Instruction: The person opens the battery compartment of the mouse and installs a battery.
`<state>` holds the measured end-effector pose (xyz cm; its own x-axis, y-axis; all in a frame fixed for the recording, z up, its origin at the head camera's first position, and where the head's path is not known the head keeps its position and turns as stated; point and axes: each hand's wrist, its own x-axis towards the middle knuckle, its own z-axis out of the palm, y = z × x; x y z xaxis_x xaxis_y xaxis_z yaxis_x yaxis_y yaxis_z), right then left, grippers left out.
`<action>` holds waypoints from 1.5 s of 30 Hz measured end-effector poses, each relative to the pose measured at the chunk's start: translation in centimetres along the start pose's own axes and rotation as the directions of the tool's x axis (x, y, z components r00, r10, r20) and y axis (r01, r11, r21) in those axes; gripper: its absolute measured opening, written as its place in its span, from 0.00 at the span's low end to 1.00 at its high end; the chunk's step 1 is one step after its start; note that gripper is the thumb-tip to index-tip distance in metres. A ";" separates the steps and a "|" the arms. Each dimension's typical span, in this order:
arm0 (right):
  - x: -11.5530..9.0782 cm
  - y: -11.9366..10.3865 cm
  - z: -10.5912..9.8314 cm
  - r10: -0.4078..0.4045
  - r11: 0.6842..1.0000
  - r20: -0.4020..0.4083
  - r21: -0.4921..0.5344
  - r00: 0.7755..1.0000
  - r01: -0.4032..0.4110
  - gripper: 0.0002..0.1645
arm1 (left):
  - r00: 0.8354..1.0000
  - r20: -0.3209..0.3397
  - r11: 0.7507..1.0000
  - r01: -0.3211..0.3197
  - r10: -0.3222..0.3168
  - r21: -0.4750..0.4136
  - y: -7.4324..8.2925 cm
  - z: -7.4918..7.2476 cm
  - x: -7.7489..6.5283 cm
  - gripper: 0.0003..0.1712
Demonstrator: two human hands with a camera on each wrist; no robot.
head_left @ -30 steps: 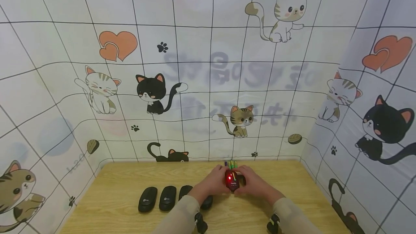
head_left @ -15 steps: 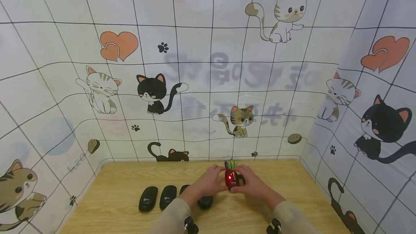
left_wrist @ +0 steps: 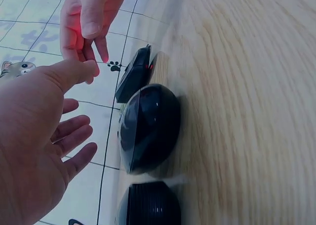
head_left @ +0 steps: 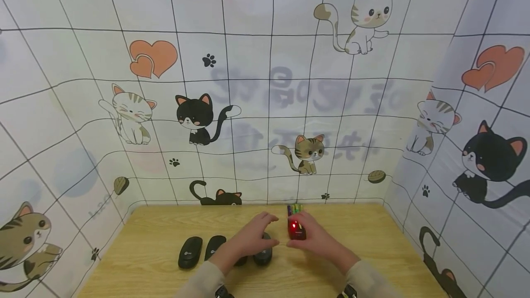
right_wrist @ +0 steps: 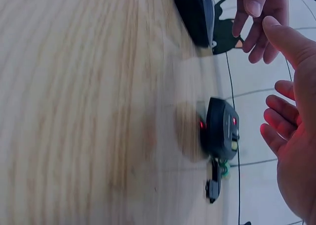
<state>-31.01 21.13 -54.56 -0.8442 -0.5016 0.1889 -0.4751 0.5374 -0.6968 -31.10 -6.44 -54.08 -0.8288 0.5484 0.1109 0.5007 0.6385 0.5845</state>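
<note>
In the head view a computer mouse [head_left: 296,231], glowing red on top, lies on the wooden table [head_left: 339,275]. The right wrist view shows this mouse [right_wrist: 220,128] dark-bodied, with red light at its base. My left hand [head_left: 254,238] hovers left of it with fingers spread, above a black mouse [head_left: 262,251]. My right hand [head_left: 312,233] is beside the glowing mouse, partly hiding it in the head view. In the right wrist view the right hand [right_wrist: 298,131] is apart from that mouse, fingers loosely bent and holding nothing.
More black mice stand in a row at left, including one [head_left: 190,253] at its end; my left arm partly covers others. Small purple, green and yellow sticks [head_left: 295,208] lie behind the glowing mouse. A small black piece [right_wrist: 213,183] lies near it. A cat-print curtain [head_left: 248,105] surrounds the table.
Both hands had their fingers at the glowing mouse's sides. Now they have let go; the left hand has moved left and its fingers have spread. The mouse stays in nearly the same place.
</note>
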 end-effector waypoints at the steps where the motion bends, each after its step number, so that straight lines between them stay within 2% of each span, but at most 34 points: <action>1: 0.0 -0.2 0.1 -0.002 1.000 0.003 0.005 1.000 0.002 0.42 | 1.000 0.000 1.000 -0.008 0.008 0.008 -0.1 -0.1 -0.3 0.36; 12: 0.0 -1.8 1.9 -0.109 0.994 0.036 -0.027 0.993 0.110 0.39 | 0.999 0.017 1.000 -0.028 0.028 0.005 -1.5 -1.3 -2.5 0.38; 18: 0.1 -2.6 2.8 -0.082 0.996 0.066 0.024 0.994 0.081 0.39 | 0.999 0.011 0.999 -0.035 0.035 0.026 -2.1 -1.6 -3.6 0.37; 23: 0.1 -3.1 3.6 -0.116 0.993 0.068 -0.002 0.991 0.117 0.39 | 0.999 0.012 0.998 -0.038 0.037 0.044 -2.7 -1.5 -4.3 0.41; 30: 0.4 -3.3 4.6 -0.088 0.996 0.093 -0.012 0.992 0.090 0.41 | 0.999 0.004 0.998 -0.035 0.035 0.058 -3.2 -1.2 -5.0 0.43; 39: 1.0 -2.8 5.8 -0.088 0.988 0.087 -0.118 0.992 0.098 0.45 | 1.000 0.024 0.997 -0.001 -0.001 0.081 -3.8 -0.8 -5.4 0.49; 45: 1.3 -2.4 6.3 -0.065 0.985 0.104 -0.155 0.992 0.081 0.47 | 0.999 0.035 0.995 0.012 -0.016 0.099 -4.3 -0.3 -5.3 0.49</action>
<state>-29.38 14.95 -56.96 -0.7810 -0.6035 0.1608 -0.5747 0.5935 -0.5635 -28.90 -12.29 -56.93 -0.8274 0.5568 0.0731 0.5126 0.6957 0.5031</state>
